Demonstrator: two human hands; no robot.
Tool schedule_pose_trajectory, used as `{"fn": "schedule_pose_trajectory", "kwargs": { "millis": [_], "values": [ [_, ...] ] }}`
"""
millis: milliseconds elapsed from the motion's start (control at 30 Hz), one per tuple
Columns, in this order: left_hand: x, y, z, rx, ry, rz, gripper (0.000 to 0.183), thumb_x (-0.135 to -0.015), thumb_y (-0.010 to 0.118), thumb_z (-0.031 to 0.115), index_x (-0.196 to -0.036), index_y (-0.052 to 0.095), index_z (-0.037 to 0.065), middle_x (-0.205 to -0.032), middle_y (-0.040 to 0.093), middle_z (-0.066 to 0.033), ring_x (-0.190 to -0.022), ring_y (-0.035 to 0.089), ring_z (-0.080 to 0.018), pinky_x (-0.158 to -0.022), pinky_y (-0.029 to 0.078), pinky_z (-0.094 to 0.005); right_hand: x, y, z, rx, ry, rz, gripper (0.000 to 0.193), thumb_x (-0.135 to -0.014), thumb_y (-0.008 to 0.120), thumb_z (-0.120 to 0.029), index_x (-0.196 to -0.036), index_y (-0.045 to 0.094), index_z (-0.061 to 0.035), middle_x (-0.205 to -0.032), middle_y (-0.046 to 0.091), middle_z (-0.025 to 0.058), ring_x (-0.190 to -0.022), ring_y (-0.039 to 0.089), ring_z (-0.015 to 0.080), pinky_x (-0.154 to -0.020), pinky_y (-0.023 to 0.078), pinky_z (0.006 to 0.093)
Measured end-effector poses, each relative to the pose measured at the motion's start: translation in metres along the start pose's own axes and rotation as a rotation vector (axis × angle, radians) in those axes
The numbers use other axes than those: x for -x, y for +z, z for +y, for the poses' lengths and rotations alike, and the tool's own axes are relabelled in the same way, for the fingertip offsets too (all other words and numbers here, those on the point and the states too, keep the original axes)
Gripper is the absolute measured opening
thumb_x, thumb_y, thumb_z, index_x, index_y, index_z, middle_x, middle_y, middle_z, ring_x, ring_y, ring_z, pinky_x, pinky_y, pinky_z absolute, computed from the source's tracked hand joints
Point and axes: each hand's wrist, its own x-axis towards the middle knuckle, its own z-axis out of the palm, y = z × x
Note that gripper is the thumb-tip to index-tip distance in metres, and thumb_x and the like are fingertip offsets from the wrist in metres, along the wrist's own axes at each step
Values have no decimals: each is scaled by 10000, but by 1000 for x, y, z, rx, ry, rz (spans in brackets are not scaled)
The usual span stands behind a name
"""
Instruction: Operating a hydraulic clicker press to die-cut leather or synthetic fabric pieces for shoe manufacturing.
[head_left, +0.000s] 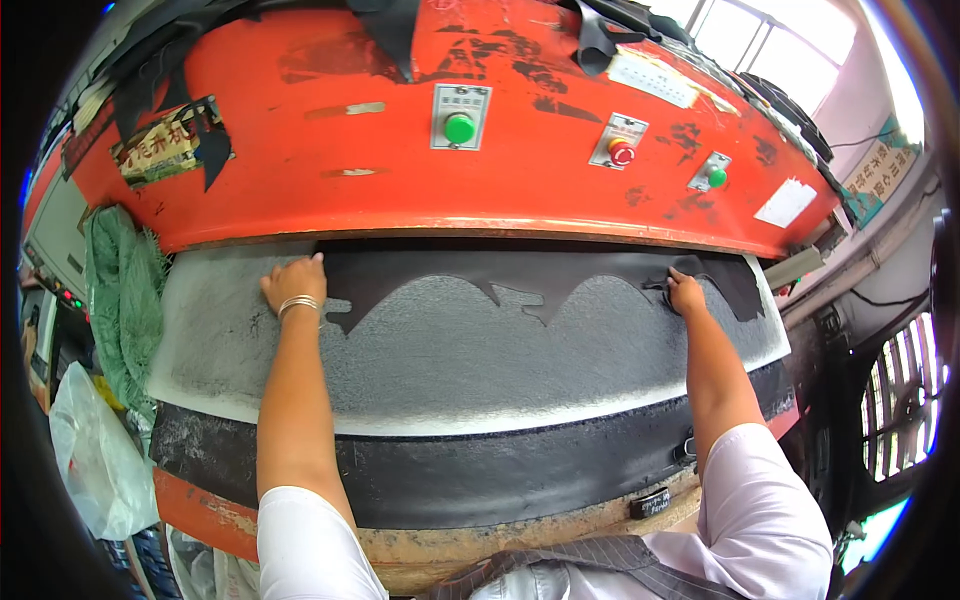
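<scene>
A black leather-like sheet (430, 270) lies across a worn grey-white cutting board (480, 360). Curved notches and pointed tongues shape its near edge. At the sheet's left end, my left hand (297, 284), with bangles on the wrist, has its bent fingers closed on the edge. Farther right, my right hand (686, 292) grips the same sheet near its right end, fingers curled beside a small dark loop or flap that I cannot make out. The sheet's far edge runs into shadow beneath an orange machine head (340, 190).
The machine's front carries green buttons (459, 128) and a red knob (621, 152). Black scraps (388, 30) hang from its top. A small black block (651, 503) sits on the near ledge. Green sacking (120, 290) and a clear plastic bag (98, 450) crowd the left side.
</scene>
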Motion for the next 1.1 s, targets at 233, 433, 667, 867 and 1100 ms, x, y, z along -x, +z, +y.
{"fn": "schedule_pose_trajectory", "kwargs": {
  "millis": [233, 433, 667, 867, 1100],
  "values": [
    [58, -12, -8, -35, 17, -37, 475, -973, 396, 405, -832, 732, 102, -917, 702, -68, -938, 590, -280, -870, 360, -442, 21, -20, 29, -63, 72, -53, 365, -946, 505, -344, -1308, 546, -313, -1165, 620, 184, -1073, 593, 378, -923, 467, 443],
    [116, -17, -49, -123, 14, 72, 438, -951, 443, 399, -787, 725, 107, -850, 694, -61, -867, 597, -282, -793, 388, -459, 88, -19, 31, -19, 142, -81, 350, -948, 501, -383, -1292, 554, -347, -1130, 636, 177, -1049, 604, 375, -894, 480, 452],
    [111, 16, -76, -63, 71, 211, 442, -938, 494, 418, -755, 706, 76, -794, 666, -103, -763, 606, -342, -658, 443, -483, 114, 0, 42, -103, 19, 27, 342, -927, 503, -298, -1264, 551, -266, -923, 677, 157, -873, 638, 392, -749, 492, 493],
    [106, 29, -110, -104, -103, 189, 485, -942, 456, 512, -824, 674, 96, -842, 658, -74, -781, 609, -329, -665, 445, -468, 100, -52, 40, -625, 154, -427, 310, -869, 626, -313, -1104, 676, -117, -806, 695, 153, -717, 681, 288, -710, 528, 398],
    [109, -38, -20, -211, -145, 8, 469, -923, 538, 432, -1225, 597, 78, -1031, 684, -134, -895, 668, -290, -775, 507, -448, 28, -74, 249, -416, 284, 51, 346, -830, 661, -365, -1013, 713, -76, -894, 703, 162, -876, 677, 284, -811, 510, 388]
  ]
}}
